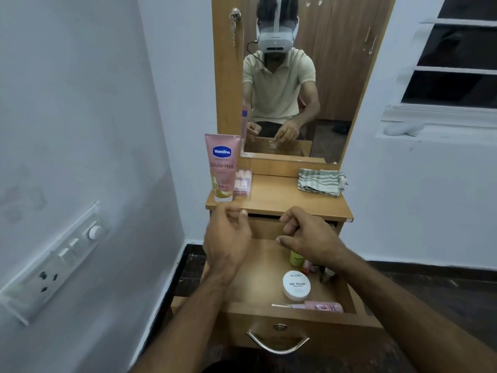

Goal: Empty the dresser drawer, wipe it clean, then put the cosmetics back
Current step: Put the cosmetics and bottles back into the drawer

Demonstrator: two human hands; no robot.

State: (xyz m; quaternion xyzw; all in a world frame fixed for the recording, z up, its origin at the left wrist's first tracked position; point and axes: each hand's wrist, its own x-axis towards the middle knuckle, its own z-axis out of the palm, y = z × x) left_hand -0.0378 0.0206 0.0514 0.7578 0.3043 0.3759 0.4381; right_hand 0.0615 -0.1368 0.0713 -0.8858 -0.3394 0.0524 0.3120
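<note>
Both hands hover over the open drawer (349, 300), holding nothing: left hand (228, 238) loosely curled, right hand (306, 235) half curled. Emptying is only partly done. A tube (222, 168) and a pack (243, 183) stand on top at 11 o'clock, the cloth (321, 181) at 1 o'clock. A jar (296, 285), bottles (312, 267) and a pink tube (322, 306) remain inside; wiping is not begun, I think.
</note>
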